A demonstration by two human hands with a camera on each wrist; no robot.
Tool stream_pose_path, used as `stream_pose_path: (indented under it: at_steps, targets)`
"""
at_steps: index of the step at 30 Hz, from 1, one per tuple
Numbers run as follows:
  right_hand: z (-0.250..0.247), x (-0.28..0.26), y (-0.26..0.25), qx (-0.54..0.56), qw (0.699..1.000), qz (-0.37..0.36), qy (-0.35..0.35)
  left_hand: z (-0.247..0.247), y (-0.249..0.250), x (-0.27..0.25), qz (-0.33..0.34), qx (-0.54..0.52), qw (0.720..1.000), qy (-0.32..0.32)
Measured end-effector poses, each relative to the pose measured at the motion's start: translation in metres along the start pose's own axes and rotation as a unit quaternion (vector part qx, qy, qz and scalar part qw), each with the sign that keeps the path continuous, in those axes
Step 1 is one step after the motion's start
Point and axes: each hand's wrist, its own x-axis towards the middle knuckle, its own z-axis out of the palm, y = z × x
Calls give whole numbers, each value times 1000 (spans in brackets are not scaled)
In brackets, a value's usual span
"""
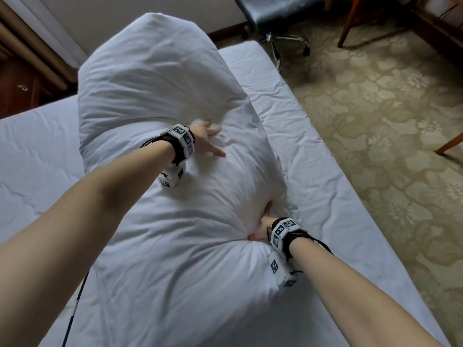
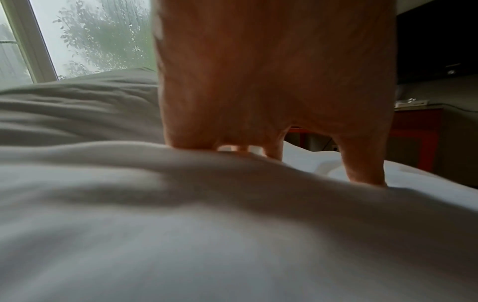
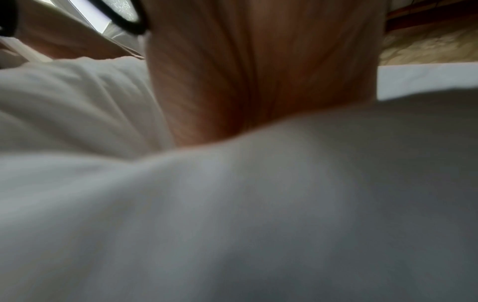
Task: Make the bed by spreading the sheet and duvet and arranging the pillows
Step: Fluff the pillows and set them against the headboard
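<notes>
On the mattress [image 1: 313,151], bunched duvet [image 1: 155,91], left hand [image 1: 206,141] fingers spread pressing, right hand [image 1: 261,229] fingers gripping its edge

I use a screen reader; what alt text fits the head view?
Two bare hands, left and right, press into a bulky white duvet heaped on a bed. Patterned carpet and an office chair lie beyond.
</notes>
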Motion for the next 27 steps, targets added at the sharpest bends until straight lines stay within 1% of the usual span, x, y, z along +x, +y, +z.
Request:
stream_pose_path:
  at_steps: [3, 5, 7, 9, 10, 12, 13, 15, 16, 19, 20, 21, 22, 24, 25, 27]
  targets:
    - [0, -9, 1, -8, 1000, -12, 22, 12, -7, -35, 20, 4, 1000, -21]
    - [-4, -19, 2, 3, 1000, 0, 19, 25, -14, -61, 24, 20, 999, -21]
    - [-9, -31, 1, 4, 999, -23, 32, 41, -25, -90, -7, 24, 999, -25]
    - [-17, -46, -3, -9, 997, -67, 44, 57, -40, -115, -62, -14, 998, -30]
    - [-24, -54, -7, -30, 996, -76, 44, 63, -47, -125, -78, -34, 996, -30]
    - [-41, -73, -18, -95, 990, -92, 51, 73, -52, -136, -76, -54, 995, -35]
    - [-53, -83, -28, -131, 983, -110, 66, 78, -52, -139, -69, -57, 995, -34]
    - [-80, -95, -57, -178, 967, -141, 112, 82, -51, -139, -61, -63, 996, -31]
    - [-93, -97, -74, -184, 959, -151, 153, 83, -51, -137, -60, -72, 995, -32]
    - [-123, -86, -127, -139, 931, -174, 289, 84, -62, -128, -51, -104, 993, -39]
    - [-130, -82, -142, -117, 922, -189, 316, 82, -66, -126, -42, -118, 991, -39]
    - [-136, -81, -155, -101, 923, -199, 312, 77, -70, -126, -31, -136, 989, -42]
    - [-141, -74, -166, -109, 932, -200, 283, 70, -76, -125, -16, -152, 987, -49]
    - [-153, -53, -179, -161, 946, -157, 233, 45, -91, -121, -1, -185, 981, -50]
    - [-157, -44, -181, -169, 949, -144, 224, 30, -101, -115, -3, -211, 977, -28]
    - [-164, -29, -174, -163, 953, -134, 219, 0, -120, -98, -39, -248, 965, 75]
